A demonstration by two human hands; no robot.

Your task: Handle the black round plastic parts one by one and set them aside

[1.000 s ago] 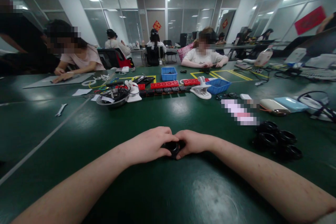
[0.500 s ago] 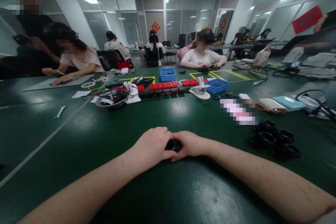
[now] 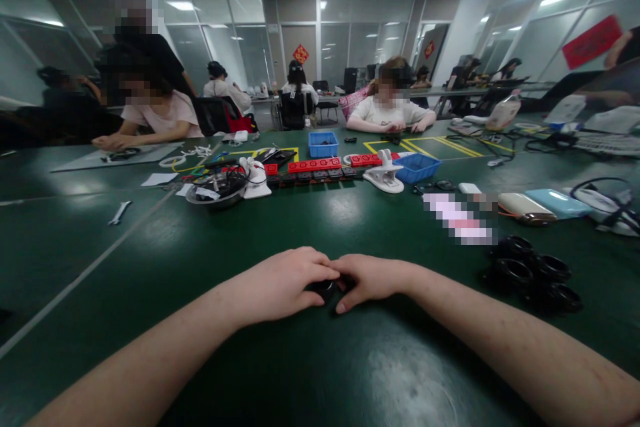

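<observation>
Both my hands meet over the green table, around a small black ring-shaped part (image 3: 326,289) with a glossy rim. My left hand (image 3: 289,283) is closed round it, thumb on the near side and fingers over the far side, hiding much of it. My right hand (image 3: 373,279) is on the part's right, its thumb spread away from its fingers and apart from the ring. Its fingertips are by my left fingertips; whether they touch the part I cannot tell. Several similar black ring-shaped parts (image 3: 537,273) lie grouped to the right.
Across the table stand a red power strip (image 3: 315,165), a white clip stand (image 3: 385,177), blue baskets (image 3: 417,168) and a bowl of cables (image 3: 220,195). A wrench (image 3: 120,213) lies left. A power bank (image 3: 525,207) is at right. People sit at the far side.
My right thumb has moved away from my left thumb and the black part, opening a gap. The part has shifted slightly left with my left hand. The view has turned a little.
</observation>
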